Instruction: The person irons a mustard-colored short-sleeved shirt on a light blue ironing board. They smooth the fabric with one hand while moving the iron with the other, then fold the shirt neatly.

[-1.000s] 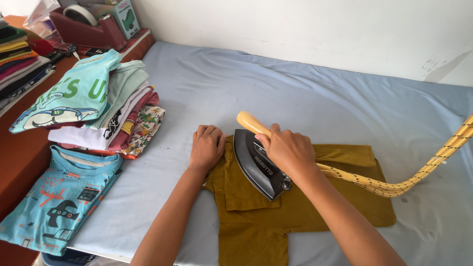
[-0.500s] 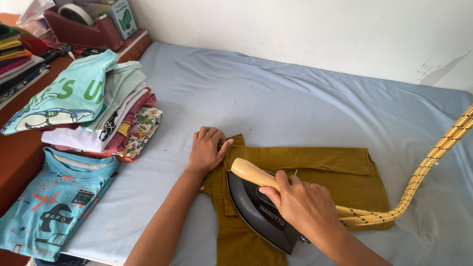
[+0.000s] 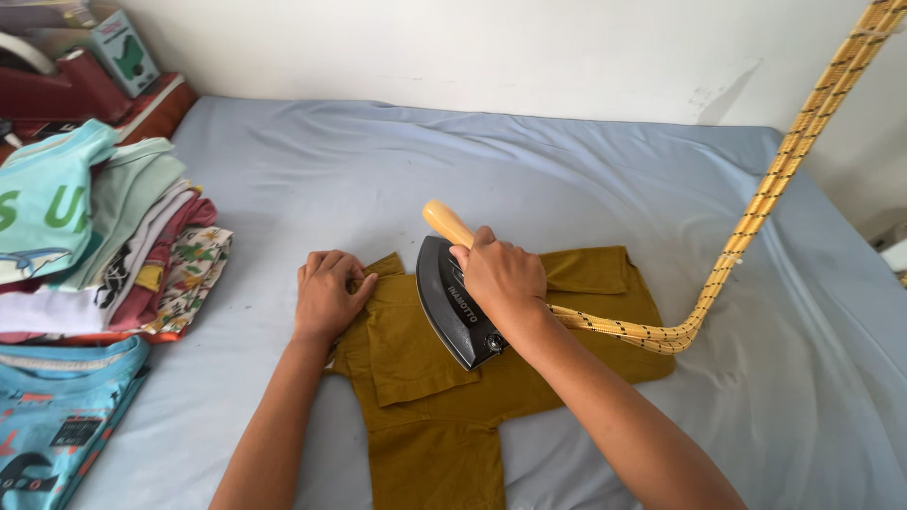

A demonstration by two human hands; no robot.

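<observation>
Compared with half a second ago, the iron [image 3: 460, 300] has travelled back up the shirt [image 3: 444, 378]: it was low on the garment near the bottom of the view, and now sits higher, nose pointing up and left, close beside the left hand [image 3: 326, 297]. The left hand has held its place on the shirt's left edge.

At far left, a blue printed tee [image 3: 57, 425] lies flat at the bed's edge, with a stack [image 3: 104, 236] of folded clothes above it. A green box [image 3: 125, 49] and red items sit at the top left corner.

The shirt, mustard coloured, lies spread on the grey-blue sheet [image 3: 586, 161] in the middle of the bed, one sleeve folded inward under the iron's rear.

Left hand: palm down, fingers [image 3: 331, 264] extended and lying together, flat on the shirt's left edge, thumb pressing a fold of cloth. It grips nothing; it pins the fabric.

Right hand [image 3: 501, 279]: fingers curled fully round the iron's tan handle [image 3: 444, 222], whose tip projects up and left past the knuckles. The dark iron body rests sole down on the shirt, just right of the left thumb, not touching it.

A yellow braided cord [image 3: 756, 217] runs from the wrist across the shirt's right part, bends on the sheet, then rises to the top right corner
</observation>
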